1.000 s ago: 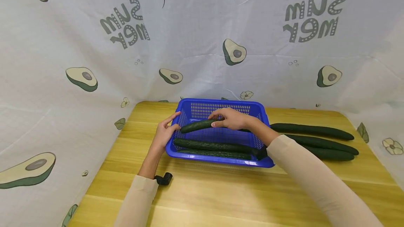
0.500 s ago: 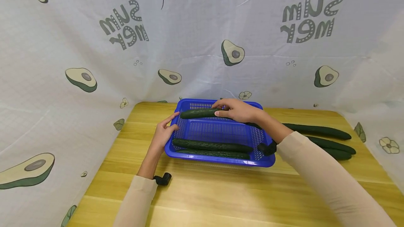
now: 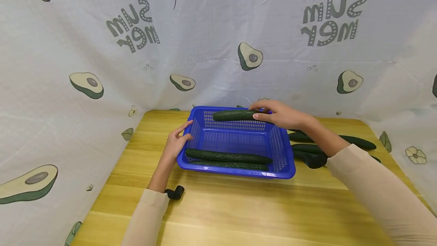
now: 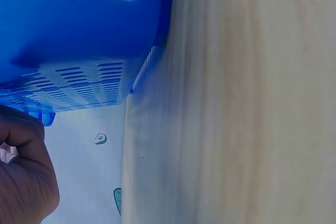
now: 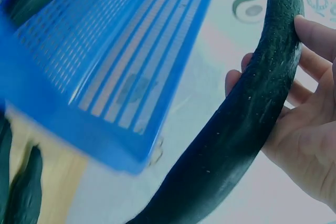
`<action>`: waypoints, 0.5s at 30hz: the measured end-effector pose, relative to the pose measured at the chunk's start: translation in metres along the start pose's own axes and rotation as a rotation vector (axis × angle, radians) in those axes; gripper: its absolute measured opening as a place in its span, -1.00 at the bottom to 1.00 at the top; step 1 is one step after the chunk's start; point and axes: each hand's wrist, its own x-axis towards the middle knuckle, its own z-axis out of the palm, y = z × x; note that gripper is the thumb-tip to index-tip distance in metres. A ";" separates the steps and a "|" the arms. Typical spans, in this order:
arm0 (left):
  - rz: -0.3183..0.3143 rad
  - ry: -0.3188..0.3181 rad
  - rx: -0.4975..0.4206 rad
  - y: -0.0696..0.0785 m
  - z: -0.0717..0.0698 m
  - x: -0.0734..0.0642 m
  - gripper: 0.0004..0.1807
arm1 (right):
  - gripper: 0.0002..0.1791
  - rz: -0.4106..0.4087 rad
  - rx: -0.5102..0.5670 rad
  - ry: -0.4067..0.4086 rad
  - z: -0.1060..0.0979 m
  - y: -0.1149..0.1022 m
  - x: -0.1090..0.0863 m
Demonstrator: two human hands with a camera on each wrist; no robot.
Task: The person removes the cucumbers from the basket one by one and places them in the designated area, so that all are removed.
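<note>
My right hand (image 3: 283, 115) grips a dark green cucumber (image 3: 235, 115) above the far side of a blue plastic basket (image 3: 235, 139). In the right wrist view, thumb and fingers lie on either side of that curved cucumber (image 5: 236, 114), outside the basket's slotted end wall (image 5: 134, 72). At the basket's left end, my left hand (image 3: 175, 144) holds the rim, thumb and forefinger spread along it. The left wrist view shows part of that hand (image 4: 23, 166) beside the basket's underside. Two cucumbers (image 3: 228, 156) lie side by side along the near wall inside the basket.
Several more cucumbers (image 3: 358, 142) lie on the wooden table (image 3: 239, 208) right of the basket, partly behind my right forearm. A white cloth (image 3: 211, 41) with avocado prints hangs behind and at the sides. Black wrist cameras (image 3: 175, 193) sit on both wrists.
My right hand has lifted the cucumber from low in the basket, carrying it toward the far rim and then rightward. My left hand has stayed at the basket's left rim.
</note>
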 end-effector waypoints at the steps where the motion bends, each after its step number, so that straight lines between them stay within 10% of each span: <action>1: 0.003 0.000 0.002 0.000 0.000 0.000 -0.33 | -0.49 0.008 -0.002 0.006 -0.002 0.003 -0.004; 15: -0.017 -0.009 0.004 0.006 -0.001 -0.001 -0.32 | -0.49 0.075 -0.050 0.117 -0.019 0.035 -0.070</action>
